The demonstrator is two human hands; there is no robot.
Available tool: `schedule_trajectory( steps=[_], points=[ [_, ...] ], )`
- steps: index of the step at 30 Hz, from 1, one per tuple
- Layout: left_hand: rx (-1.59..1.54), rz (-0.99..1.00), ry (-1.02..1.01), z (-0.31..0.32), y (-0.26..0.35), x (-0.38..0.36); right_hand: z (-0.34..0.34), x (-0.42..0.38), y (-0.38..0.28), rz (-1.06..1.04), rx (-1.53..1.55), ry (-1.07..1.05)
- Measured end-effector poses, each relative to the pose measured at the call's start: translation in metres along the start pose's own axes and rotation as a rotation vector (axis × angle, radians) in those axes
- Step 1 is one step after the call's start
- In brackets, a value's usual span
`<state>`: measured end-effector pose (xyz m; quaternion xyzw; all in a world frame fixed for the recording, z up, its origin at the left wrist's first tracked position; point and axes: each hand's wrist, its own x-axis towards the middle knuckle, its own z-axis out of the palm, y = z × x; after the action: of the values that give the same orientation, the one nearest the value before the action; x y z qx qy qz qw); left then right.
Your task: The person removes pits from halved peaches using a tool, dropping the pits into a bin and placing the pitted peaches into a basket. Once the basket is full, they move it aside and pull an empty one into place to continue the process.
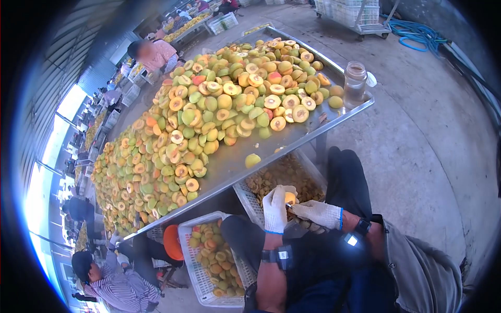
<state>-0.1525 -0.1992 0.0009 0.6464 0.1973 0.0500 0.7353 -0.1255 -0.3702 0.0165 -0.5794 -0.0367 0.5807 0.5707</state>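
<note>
My left hand [275,208], in a white knit glove, is closed around a cut peach half [290,198] with orange flesh. Beside it, my right hand [318,213], gloved too, has its fingers closed on a small tool [289,205] whose tip meets the fruit; most of the tool is hidden. Both hands are above a white crate [250,204] of brown pits and scraps, in front of the metal table [224,175]. A large heap of halved peaches [209,112] covers much of that table.
A white crate [185,255] of peach halves stands on the floor beside my leg, near an orange bucket [173,242]. A jar [355,83] rests at the table's right corner. One person [120,281] sits at lower left, another [156,55] across the table.
</note>
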Motion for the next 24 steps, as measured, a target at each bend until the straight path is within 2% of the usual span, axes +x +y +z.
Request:
schedule_trajectory(
  steps=[1, 4, 9, 11, 12, 14, 15, 17, 21, 24],
  points=[
    [-0.07, 0.033, -0.086, -0.003, -0.001, -0.002, 0.005, -0.006, -0.004, -0.027, 0.015, -0.018],
    [-0.128, 0.065, -0.162, -0.009, 0.0, -0.003, 0.007, -0.005, -0.005, -0.054, 0.04, -0.043],
    [-0.264, 0.071, -0.177, -0.011, -0.014, -0.004, 0.008, -0.003, 0.001, -0.049, 0.051, -0.062],
    [-0.314, 0.079, -0.176, -0.009, -0.016, -0.003, 0.009, -0.002, 0.0, -0.079, -0.043, 0.006],
    [-0.277, 0.097, -0.115, -0.007, -0.016, -0.003, 0.009, -0.001, 0.0, -0.078, -0.045, 0.009],
    [-0.239, 0.115, -0.052, -0.005, -0.018, -0.002, 0.011, 0.003, 0.0, -0.162, -0.307, 0.203],
    [-0.209, 0.067, 0.013, -0.002, -0.015, -0.001, 0.012, 0.006, 0.002, -0.161, -0.308, 0.203],
    [-0.181, 0.016, 0.083, 0.001, -0.016, -0.003, 0.015, 0.011, 0.008, -0.341, -0.557, 0.329],
    [-0.073, 0.009, 0.19, 0.003, -0.026, 0.002, 0.02, 0.009, 0.008, -0.307, -0.532, 0.367],
    [0.065, -0.016, 0.275, 0.007, -0.03, 0.003, 0.015, 0.019, 0.017, -0.281, -0.65, 0.378]
  ],
)
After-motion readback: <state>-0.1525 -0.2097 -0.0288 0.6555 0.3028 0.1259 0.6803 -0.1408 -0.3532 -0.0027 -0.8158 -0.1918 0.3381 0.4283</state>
